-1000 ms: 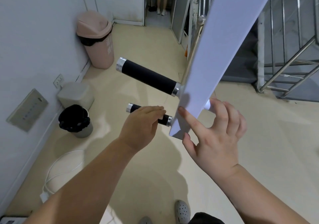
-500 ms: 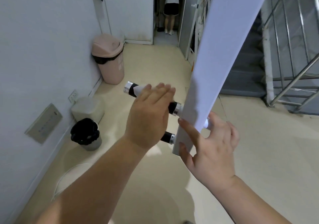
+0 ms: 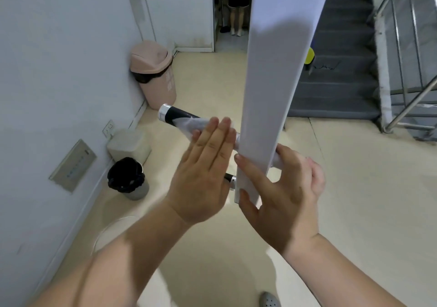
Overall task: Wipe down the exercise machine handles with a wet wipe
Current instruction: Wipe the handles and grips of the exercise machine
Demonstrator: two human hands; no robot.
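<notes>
A white upright post [image 3: 272,98] of the exercise machine carries two black handles with silver end caps. The upper handle [image 3: 172,113] sticks out to the left, and a white wet wipe [image 3: 192,125] is draped over it. My left hand [image 3: 205,164] lies flat with straight fingers, pressing the wipe against that handle near the post. The lower handle [image 3: 229,178] is almost wholly hidden behind my left hand. My right hand [image 3: 283,188] holds the lower end of the post, thumb on its front face, fingers curled behind.
A pink swing-lid bin [image 3: 155,72] stands against the left wall. A small black-lined bin [image 3: 126,179] and a pale box [image 3: 128,144] sit below it. A person [image 3: 237,3] stands in the far doorway. Grey stairs [image 3: 340,70] with a metal railing [image 3: 406,103] rise at right.
My left hand left the lower handle, rose to the upper one and now presses the wipe on it. The view tilted upward. My right hand stayed on the post.
</notes>
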